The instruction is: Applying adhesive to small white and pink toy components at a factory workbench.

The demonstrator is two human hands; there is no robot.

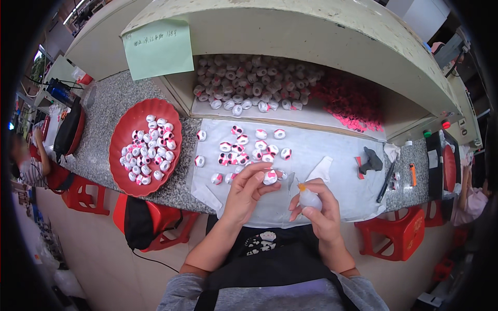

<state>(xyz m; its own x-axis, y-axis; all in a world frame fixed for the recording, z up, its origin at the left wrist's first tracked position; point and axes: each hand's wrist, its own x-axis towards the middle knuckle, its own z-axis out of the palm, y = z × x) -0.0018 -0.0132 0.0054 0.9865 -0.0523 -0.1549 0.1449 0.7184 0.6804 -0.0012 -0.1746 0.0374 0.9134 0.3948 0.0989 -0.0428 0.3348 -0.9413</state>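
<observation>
Between the fingertips of my left hand (248, 187) is a small white rounded piece (271, 177) with a pink patch. My right hand (322, 207) grips a small translucent squeeze bottle (309, 199) with an orange collar and a thin needle tip. The tip points up and left, toward the white piece but apart from it. Beyond my hands, several similar white pieces (237, 149) with pink and black markings stand in loose rows on a white sheet (311, 140). What each piece is, I cannot make out.
Left of the sheet stands a red scalloped bowl (118, 171) of marked pieces. A shelf (290, 121) holds a heap of white pieces and many pink bits (358, 116). On the right are a dark grey lump (370, 160), a black pen (386, 182) and an orange cutter (413, 174). Red stools (404, 236) flank me.
</observation>
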